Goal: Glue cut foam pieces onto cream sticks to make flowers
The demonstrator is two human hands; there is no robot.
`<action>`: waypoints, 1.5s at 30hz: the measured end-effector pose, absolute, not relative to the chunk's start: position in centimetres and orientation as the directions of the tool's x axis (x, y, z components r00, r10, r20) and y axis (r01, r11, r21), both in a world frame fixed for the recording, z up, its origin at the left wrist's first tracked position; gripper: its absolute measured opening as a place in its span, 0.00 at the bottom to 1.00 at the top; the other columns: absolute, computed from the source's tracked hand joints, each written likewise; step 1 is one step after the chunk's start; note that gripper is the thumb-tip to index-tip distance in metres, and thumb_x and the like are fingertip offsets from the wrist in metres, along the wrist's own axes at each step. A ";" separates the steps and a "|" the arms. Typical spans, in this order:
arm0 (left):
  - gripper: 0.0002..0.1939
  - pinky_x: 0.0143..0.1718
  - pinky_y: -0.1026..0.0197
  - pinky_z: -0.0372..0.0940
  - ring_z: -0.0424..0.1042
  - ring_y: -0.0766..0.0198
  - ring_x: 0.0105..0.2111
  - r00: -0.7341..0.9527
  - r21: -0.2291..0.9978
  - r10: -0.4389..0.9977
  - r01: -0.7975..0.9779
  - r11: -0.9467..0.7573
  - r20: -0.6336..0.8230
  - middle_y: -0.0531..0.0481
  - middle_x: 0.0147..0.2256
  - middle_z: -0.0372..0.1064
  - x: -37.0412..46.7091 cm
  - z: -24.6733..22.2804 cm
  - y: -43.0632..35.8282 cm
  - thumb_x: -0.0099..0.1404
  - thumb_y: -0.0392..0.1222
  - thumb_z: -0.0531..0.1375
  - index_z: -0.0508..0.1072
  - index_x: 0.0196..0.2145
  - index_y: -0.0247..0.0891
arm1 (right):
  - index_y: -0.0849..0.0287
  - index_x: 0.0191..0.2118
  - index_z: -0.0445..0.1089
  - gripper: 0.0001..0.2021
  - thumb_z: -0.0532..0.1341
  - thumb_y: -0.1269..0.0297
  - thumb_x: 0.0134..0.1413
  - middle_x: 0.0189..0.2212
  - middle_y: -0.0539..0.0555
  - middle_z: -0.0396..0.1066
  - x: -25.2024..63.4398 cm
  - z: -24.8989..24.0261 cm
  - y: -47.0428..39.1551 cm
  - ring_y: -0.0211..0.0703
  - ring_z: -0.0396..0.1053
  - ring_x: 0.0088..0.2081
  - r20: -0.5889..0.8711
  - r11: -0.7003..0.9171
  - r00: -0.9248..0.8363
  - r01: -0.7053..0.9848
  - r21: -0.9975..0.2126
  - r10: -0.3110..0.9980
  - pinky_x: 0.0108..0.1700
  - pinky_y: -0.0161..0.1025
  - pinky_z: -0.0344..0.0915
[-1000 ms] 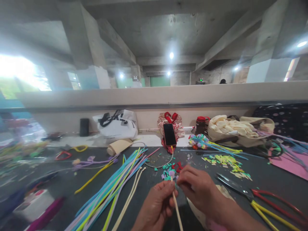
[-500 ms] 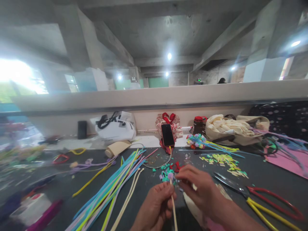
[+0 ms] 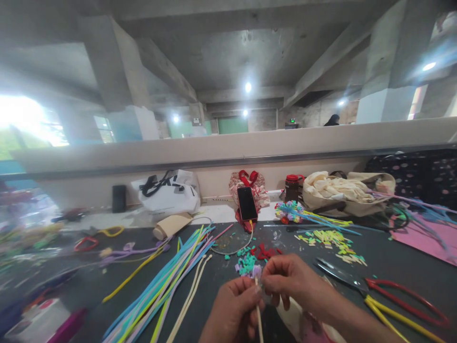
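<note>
A cream stem (image 3: 259, 318) with a small lilac piece (image 3: 256, 271) at its top stands between my hands, near the front middle of the dark table. My left hand (image 3: 235, 305) pinches the stem just under the lilac piece. My right hand (image 3: 291, 278) has thumb and forefinger pressed together beside the lilac piece; what they hold is too small to make out. Right behind the fingertips lie a heap of teal bits (image 3: 246, 263) and some red bits (image 3: 266, 251).
Long coloured stems (image 3: 167, 281) lie at left. Red-and-yellow-handled cutters (image 3: 362, 286) lie at right, with yellow-green bits (image 3: 328, 238) behind. A phone (image 3: 247, 204) on a cable leans at the back, near a bunch of beaded stems (image 3: 291, 210).
The view has shifted slightly. My right hand's fingers have drawn closer together beside the lilac piece, and more of the red heap shows behind them. My left hand still grips the stem.
</note>
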State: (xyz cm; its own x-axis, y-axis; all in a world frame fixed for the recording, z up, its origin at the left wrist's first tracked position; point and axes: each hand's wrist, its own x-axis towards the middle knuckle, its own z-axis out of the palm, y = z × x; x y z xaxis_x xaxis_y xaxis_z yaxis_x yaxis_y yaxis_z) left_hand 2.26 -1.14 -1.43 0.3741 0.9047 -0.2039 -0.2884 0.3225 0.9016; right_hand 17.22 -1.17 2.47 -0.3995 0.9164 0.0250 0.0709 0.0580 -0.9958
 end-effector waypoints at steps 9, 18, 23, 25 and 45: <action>0.18 0.09 0.72 0.46 0.53 0.77 0.08 0.456 0.890 0.878 -0.326 0.320 -0.149 0.53 0.13 0.63 2.1 -1.1 -1.6 0.43 0.50 0.65 0.67 0.19 0.31 | 0.65 0.26 0.65 0.12 0.60 0.59 0.45 0.19 0.49 0.67 17.3 0.5 -0.6 0.28 0.60 0.16 0.003 -0.107 -0.537 -0.174 -0.979 0.844 0.17 0.25 0.55; 0.17 0.09 0.73 0.44 0.50 0.79 0.08 0.426 0.861 0.889 -0.374 0.344 -0.170 0.54 0.13 0.61 2.1 -1.0 -1.6 0.46 0.49 0.63 0.66 0.20 0.31 | 0.67 0.25 0.66 0.12 0.63 0.61 0.41 0.18 0.50 0.67 16.9 0.8 -0.4 0.30 0.63 0.16 -0.024 -0.135 -0.491 -0.192 -0.972 0.871 0.16 0.26 0.56; 0.19 0.08 0.72 0.44 0.48 0.77 0.05 0.447 0.855 0.867 -0.338 0.394 -0.222 0.58 0.06 0.54 2.0 -1.3 -1.2 0.41 0.53 0.64 0.64 0.16 0.34 | 0.65 0.24 0.66 0.06 0.61 0.67 0.39 0.15 0.47 0.64 16.5 1.4 -0.9 0.31 0.61 0.17 0.037 0.022 -0.362 -0.045 -0.999 0.931 0.18 0.28 0.57; 0.20 0.07 0.72 0.44 0.48 0.77 0.05 0.431 0.860 0.870 -0.321 0.397 -0.240 0.58 0.06 0.54 2.0 -1.6 -1.0 0.40 0.54 0.64 0.63 0.16 0.35 | 0.64 0.23 0.66 0.05 0.60 0.67 0.39 0.15 0.46 0.63 16.6 1.3 -0.8 0.31 0.61 0.17 0.062 0.073 -0.332 0.021 -0.997 0.941 0.18 0.28 0.56; 0.19 0.04 0.72 0.40 0.48 0.76 0.04 0.382 0.897 0.857 -0.134 0.422 -0.347 0.58 0.04 0.53 2.2 -0.9 -1.6 0.36 0.53 0.64 0.62 0.10 0.35 | 0.59 0.28 0.66 0.05 0.56 0.67 0.53 0.27 0.50 0.66 19.6 3.6 -0.5 0.35 0.64 0.31 0.488 0.738 -0.556 0.453 -0.500 0.672 0.33 0.32 0.59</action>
State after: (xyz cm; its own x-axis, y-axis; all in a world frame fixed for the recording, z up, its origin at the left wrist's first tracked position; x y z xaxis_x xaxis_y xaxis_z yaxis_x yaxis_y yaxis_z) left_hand 2.17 -1.61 -0.89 0.3817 0.8568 -0.3466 -0.1336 0.4222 0.8966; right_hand 19.59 -0.51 3.61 -0.5562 0.6725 0.4882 0.4531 0.7379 -0.5002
